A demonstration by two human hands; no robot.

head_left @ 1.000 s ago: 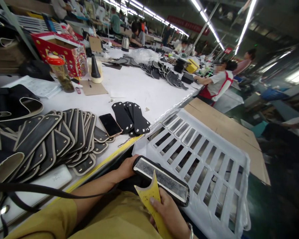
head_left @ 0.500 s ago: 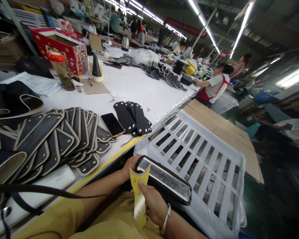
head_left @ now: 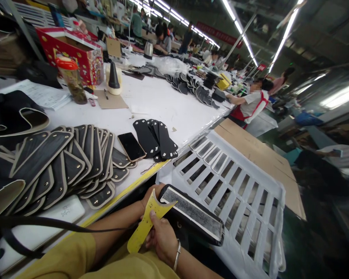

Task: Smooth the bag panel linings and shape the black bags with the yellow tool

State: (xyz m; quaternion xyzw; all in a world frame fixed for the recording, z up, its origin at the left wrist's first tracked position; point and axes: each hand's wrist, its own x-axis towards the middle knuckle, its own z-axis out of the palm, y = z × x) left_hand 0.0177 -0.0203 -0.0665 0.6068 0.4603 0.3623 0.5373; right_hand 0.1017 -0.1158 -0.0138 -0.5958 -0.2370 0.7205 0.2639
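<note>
My right hand grips a flat yellow strip with a concave notch at its upper end; the thumb presses on its face. That notch lies at the near-left end of a long black piece, which has rounded corners and a grey panel with a white edge on top. My left hand holds the left end of the black piece, its fingers partly hidden behind the yellow strip. To the left on the table lie many overlapping dark strips with beige edges and metal studs.
A white slatted rack stands at the right, with several small framed pieces on it. On the table lie a phone and black strips. A red box and a jar stand behind. A person sits farther along.
My right hand has shifted left and turned the yellow strip, so its lower end now points to the lower left. The black piece has dropped slightly in view.
</note>
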